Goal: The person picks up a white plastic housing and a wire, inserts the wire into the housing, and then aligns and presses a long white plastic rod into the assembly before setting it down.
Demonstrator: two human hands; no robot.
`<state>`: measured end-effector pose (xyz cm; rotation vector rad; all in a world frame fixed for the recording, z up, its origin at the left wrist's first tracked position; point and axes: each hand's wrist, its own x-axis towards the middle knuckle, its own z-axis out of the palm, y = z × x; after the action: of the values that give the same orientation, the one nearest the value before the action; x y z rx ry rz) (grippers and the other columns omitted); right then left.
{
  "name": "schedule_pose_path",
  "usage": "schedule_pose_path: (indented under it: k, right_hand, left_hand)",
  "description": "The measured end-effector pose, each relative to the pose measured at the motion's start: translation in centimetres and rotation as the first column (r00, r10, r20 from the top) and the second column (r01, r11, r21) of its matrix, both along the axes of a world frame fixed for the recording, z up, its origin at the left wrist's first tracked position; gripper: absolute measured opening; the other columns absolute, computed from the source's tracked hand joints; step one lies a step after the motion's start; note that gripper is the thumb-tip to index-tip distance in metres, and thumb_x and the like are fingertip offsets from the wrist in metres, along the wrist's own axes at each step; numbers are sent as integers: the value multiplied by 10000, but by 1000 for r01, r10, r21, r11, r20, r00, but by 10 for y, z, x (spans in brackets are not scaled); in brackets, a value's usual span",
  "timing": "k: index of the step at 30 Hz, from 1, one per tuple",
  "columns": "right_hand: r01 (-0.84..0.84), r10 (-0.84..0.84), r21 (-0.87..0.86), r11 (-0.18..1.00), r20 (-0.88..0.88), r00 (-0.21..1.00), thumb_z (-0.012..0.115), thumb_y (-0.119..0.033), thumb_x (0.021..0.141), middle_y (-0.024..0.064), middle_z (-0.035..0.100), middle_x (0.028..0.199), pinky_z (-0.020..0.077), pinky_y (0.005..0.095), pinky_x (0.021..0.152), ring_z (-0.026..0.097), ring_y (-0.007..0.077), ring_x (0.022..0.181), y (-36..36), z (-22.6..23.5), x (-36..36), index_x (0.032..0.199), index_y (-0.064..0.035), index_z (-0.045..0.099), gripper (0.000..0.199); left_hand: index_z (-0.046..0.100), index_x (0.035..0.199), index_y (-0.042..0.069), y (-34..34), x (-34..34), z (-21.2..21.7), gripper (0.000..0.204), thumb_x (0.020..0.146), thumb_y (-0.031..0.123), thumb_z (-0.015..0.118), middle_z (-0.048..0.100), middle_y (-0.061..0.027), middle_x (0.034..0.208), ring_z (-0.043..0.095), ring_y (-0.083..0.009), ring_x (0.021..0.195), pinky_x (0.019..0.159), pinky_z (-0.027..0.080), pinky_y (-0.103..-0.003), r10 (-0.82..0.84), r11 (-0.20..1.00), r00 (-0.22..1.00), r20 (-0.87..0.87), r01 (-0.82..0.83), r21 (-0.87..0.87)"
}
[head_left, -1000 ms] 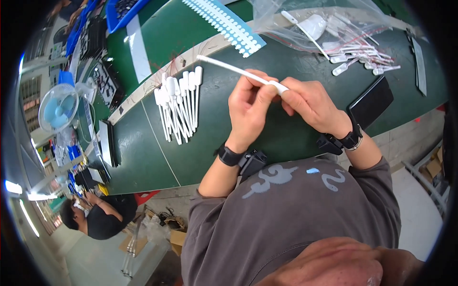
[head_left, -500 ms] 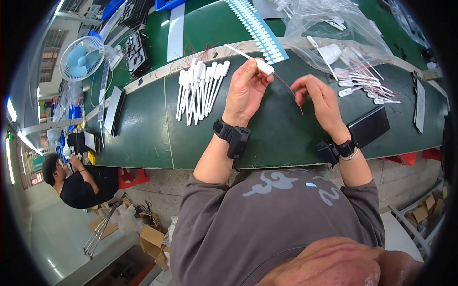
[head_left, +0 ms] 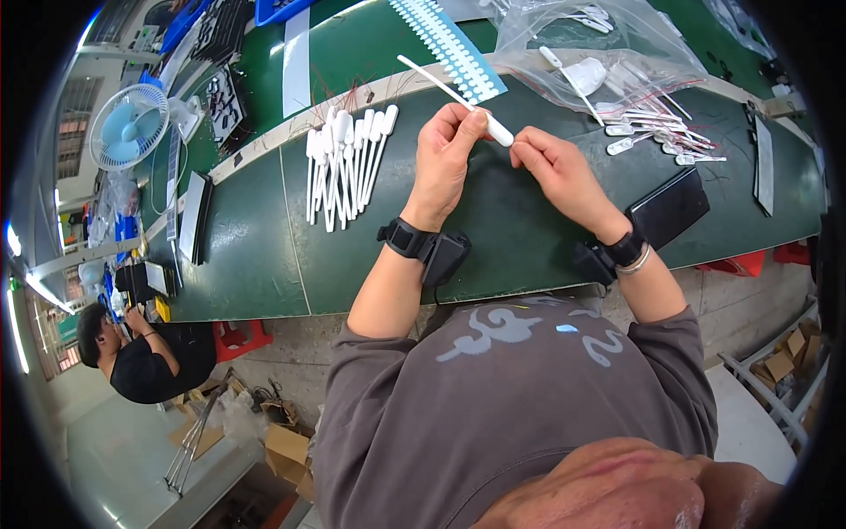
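Observation:
A white plastic stick with a wide paddle-like head [head_left: 500, 132] is pinched between the thumb and fingers of my left hand [head_left: 443, 159]. Its thin shaft slants up and away to the far left. Thumb and forefinger of my right hand [head_left: 560, 172] are pressed together right at the tip of the head. What they pinch is hidden, and the stick's red and dark wires do not show now. Left of my left hand lies a bunch of similar white sticks [head_left: 342, 163], heads away from me, with thin red wires [head_left: 348, 93] beyond them.
A blue sheet of white stickers [head_left: 454, 57] lies beyond my hands. To the far right are a clear plastic bag [head_left: 520, 44] and a heap of white wired sticks [head_left: 656, 128]. A black flat case [head_left: 674, 210] lies beside my right wrist. A fan [head_left: 129, 128] and a seated person [head_left: 159, 357] are at left.
My right hand has moved left and up from the dangling wires to the tip of the stick's head. The wires have gone out of sight. The whole view has shifted slightly.

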<state>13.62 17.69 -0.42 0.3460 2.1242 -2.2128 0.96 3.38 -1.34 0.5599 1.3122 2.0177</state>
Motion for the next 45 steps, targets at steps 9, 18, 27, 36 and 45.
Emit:
schedule_pose_path:
  k: [9, 18, 27, 36, 45]
  right_hand:
    - [207, -146, 303, 930, -213, 966, 486, -219, 1016, -3, 539, 755, 416, 249, 619, 507, 98, 671, -9, 8, 1, 971, -21, 590, 228]
    - [311, -187, 423, 851, -310, 932, 529, -108, 979, 28, 612, 803, 446, 274, 644, 553, 119, 699, -9, 9, 0, 1043, -12, 616, 144]
    - [197, -71, 483, 853, -267, 961, 541, -105, 967, 64, 554, 755, 414, 265, 608, 518, 147, 645, -6, 11, -1, 940, -23, 586, 97]
    - [273, -189, 346, 898, -258, 948, 511, -127, 1000, -8, 590, 814, 403, 256, 597, 495, 99, 648, 2, 16, 5, 948, -25, 596, 142]
    - [676, -525, -26, 736, -652, 547, 526, -120, 994, 26, 615, 947, 432, 252, 811, 542, 104, 866, 13, 19, 6, 1027, -13, 608, 139]
  left_hand:
    - [599, 992, 2, -4, -13, -2, 209, 990, 210, 579, 650, -53, 923, 623, -125, 844, 829, 494, -277, 58, 993, 996, 68, -65, 99]
    - [575, 1022, -3, 2, -1, -1, 233, 1009, 228, 545, 659, -91, 967, 642, -150, 844, 823, 515, -294, 82, 996, 996, 27, -83, 37]
    - [509, 1037, 3, 2, 3, 1, 219, 1026, 222, 497, 662, -143, 968, 691, -219, 797, 738, 559, -320, 85, 996, 993, -80, -87, -25]
    - [520, 1054, 21, -1, -4, 4, 235, 1029, 253, 492, 664, -127, 967, 684, -210, 829, 758, 555, -323, -46, 993, 992, 118, 32, 113]
    - [545, 1073, 28, -2, -1, 8, 201, 1012, 218, 525, 653, -150, 1045, 661, -224, 922, 830, 526, -328, -14, 989, 998, -54, 21, 146]
